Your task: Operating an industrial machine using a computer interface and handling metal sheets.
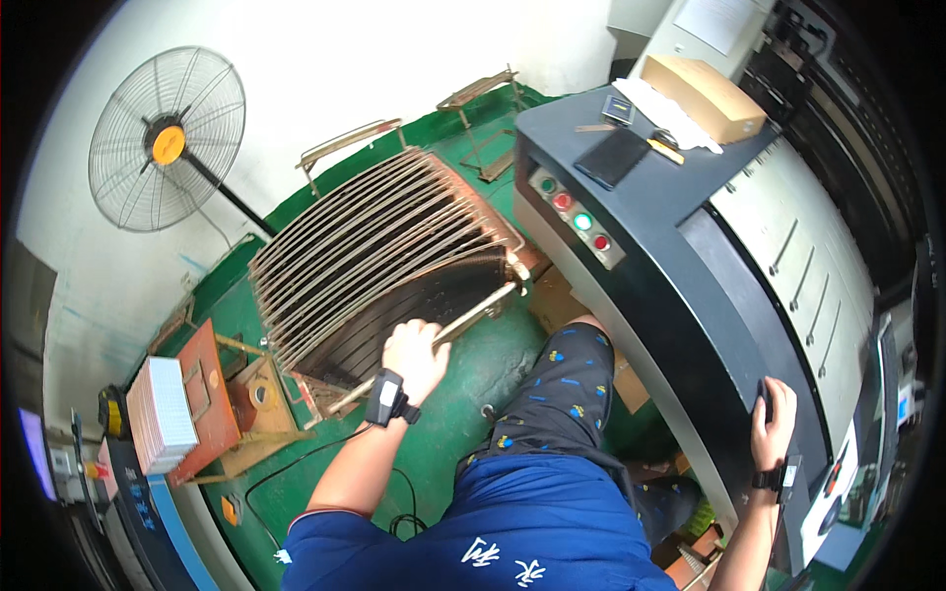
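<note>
My left hand [414, 357] is wrapped round the metal front bar [475, 313] of a drying rack [379, 227]. The rack's many wire shelves are stacked and tilted up, and a dark mesh shelf lies lowest, nearest me. At the right, my right hand [776, 419] is at the dark top of a large printing machine [690, 286]. Its fingers are curled about a small black piece that I cannot make out. Each wrist wears a black strap with a small device; a cable runs from the left one.
A floor fan [168, 145] stands at the far left. A stack of sheets [164, 416] leans by a wooden stand [261, 396]. On the machine are lit buttons [583, 222], a black phone-like slab [612, 158] and a cardboard box [705, 97]. Cable loops over the green floor [325, 483].
</note>
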Demonstrator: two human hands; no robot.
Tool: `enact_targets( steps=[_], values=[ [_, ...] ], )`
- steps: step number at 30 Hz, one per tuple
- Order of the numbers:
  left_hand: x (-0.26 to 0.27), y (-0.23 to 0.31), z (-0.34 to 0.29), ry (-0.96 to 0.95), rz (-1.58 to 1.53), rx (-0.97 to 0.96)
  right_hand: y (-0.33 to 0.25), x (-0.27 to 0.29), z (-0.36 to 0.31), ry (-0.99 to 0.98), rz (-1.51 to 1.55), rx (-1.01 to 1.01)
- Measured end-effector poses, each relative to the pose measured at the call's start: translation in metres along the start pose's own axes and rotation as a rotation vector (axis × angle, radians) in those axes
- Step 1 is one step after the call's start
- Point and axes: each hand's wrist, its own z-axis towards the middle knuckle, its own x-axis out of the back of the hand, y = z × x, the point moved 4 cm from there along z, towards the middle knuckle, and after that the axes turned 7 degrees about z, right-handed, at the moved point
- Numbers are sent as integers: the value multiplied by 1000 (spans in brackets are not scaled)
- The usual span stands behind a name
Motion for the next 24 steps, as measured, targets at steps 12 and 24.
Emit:
enact_targets(
  steps=[12, 24],
  values=[
    [17, -48, -50, 29, 48, 23, -46, -13, 31, 71, 210, 95],
    [2, -80, -58, -189, 424, 218, -41, -24, 34, 101, 319, 110]
  ],
)
